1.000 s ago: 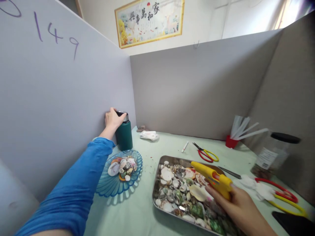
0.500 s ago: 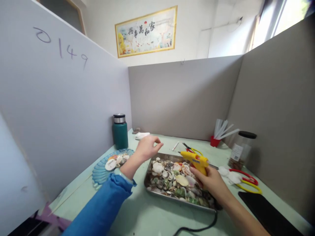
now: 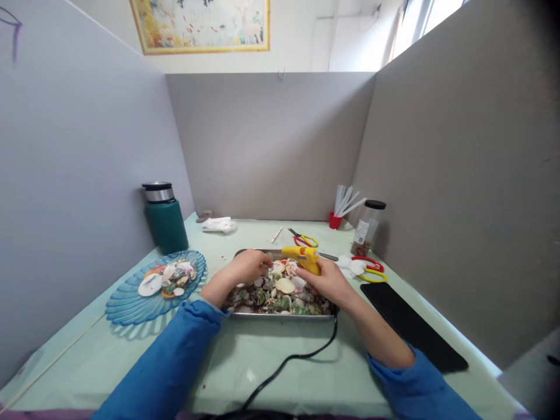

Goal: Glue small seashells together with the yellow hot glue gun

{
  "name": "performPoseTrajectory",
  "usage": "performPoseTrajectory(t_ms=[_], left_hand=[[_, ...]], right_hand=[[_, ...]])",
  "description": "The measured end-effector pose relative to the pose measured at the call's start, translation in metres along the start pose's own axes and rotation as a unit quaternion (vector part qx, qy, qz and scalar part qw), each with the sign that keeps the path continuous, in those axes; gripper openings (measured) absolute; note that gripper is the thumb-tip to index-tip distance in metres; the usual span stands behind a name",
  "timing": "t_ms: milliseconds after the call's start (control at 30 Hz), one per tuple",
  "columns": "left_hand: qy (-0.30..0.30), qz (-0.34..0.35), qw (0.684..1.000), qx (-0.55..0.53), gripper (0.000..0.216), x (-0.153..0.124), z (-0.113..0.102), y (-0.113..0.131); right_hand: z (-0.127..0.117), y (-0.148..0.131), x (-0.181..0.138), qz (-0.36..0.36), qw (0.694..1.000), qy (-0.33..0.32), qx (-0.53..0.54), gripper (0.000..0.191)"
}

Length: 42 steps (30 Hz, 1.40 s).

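A yellow glue gun (image 3: 305, 255) is in my right hand (image 3: 331, 282), its nozzle pointing left above a metal tray (image 3: 284, 316) of mixed seashells (image 3: 285, 286). Its black cord (image 3: 301, 356) runs down over the front of the table. Over the tray's left part, my left hand (image 3: 249, 266) reaches with curled fingers, just left of the nozzle; whatever its fingertips hold, if anything, is hidden. To the left lies a blue scalloped plate (image 3: 126, 309) bearing a cluster of shells (image 3: 175, 277) and a white disc.
A green bottle (image 3: 166, 227) stands behind the plate. At the right are red-and-yellow-handled pliers (image 3: 371, 274), white tissue (image 3: 350, 266), a lidded jar (image 3: 367, 228), a red cup of glue sticks (image 3: 335, 220) and a black mat (image 3: 411, 326). Grey partitions enclose the table.
The view has tilted down and turned right. My left hand has gone from above the tray's back left corner down to the shells. The glue gun stays in my right hand.
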<state>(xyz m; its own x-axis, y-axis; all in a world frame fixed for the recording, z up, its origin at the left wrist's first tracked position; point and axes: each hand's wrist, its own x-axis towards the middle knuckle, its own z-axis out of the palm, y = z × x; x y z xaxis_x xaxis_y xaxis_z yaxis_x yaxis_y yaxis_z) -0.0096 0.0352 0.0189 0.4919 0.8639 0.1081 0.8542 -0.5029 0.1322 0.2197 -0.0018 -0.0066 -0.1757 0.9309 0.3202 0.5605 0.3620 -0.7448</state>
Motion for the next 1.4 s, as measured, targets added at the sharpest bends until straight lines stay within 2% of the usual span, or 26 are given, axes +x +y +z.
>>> performPoseTrajectory(t_ms=[133, 233, 333, 433, 567, 733, 833, 967, 1033, 1267, 1400], left_hand=[[-0.021, 0.019, 0.996, 0.082, 0.036, 0.005, 0.009, 0.005], [-0.024, 0.016, 0.995, 0.093, 0.026, 0.006, 0.015, 0.002], [0.004, -0.024, 0.999, 0.036, 0.02, 0.004, 0.013, -0.003], [0.034, -0.061, 0.995, -0.066, 0.024, 0.001, 0.006, -0.008], [0.024, -0.069, 0.983, -0.171, 0.029, -0.002, 0.003, -0.012], [0.027, -0.065, 0.975, -0.212, 0.021, 0.0, 0.008, -0.018], [0.014, -0.075, 0.952, -0.296, 0.02, 0.001, 0.009, -0.02], [-0.022, -0.111, 0.872, -0.476, 0.02, -0.002, 0.004, -0.018], [-0.018, -0.109, 0.846, -0.522, 0.023, -0.005, 0.002, -0.016], [-0.024, -0.126, 0.823, -0.554, 0.033, -0.007, 0.001, -0.014], [-0.004, -0.108, 0.841, -0.531, 0.03, -0.007, -0.001, -0.018]], right_hand=[[0.002, 0.0, -0.002, -0.016, 1.0, 0.015, -0.019, 0.038], [0.002, -0.001, -0.002, -0.019, 0.999, 0.021, -0.03, 0.039], [0.002, -0.002, -0.003, -0.016, 0.999, 0.022, -0.037, 0.04], [0.002, -0.001, -0.003, -0.017, 0.999, 0.027, -0.029, 0.041], [0.002, -0.001, -0.003, -0.025, 0.999, 0.022, -0.023, 0.041], [0.001, -0.003, -0.004, -0.022, 0.999, 0.02, -0.022, 0.041], [0.002, -0.003, -0.004, -0.022, 0.999, 0.02, -0.021, 0.04], [0.002, -0.002, -0.004, -0.023, 1.0, 0.019, -0.01, 0.041], [0.003, -0.001, -0.004, -0.022, 1.0, 0.021, -0.003, 0.041], [0.004, 0.0, -0.003, -0.01, 1.0, 0.02, 0.01, 0.042], [0.003, -0.002, -0.004, -0.011, 1.0, 0.014, 0.006, 0.04]])
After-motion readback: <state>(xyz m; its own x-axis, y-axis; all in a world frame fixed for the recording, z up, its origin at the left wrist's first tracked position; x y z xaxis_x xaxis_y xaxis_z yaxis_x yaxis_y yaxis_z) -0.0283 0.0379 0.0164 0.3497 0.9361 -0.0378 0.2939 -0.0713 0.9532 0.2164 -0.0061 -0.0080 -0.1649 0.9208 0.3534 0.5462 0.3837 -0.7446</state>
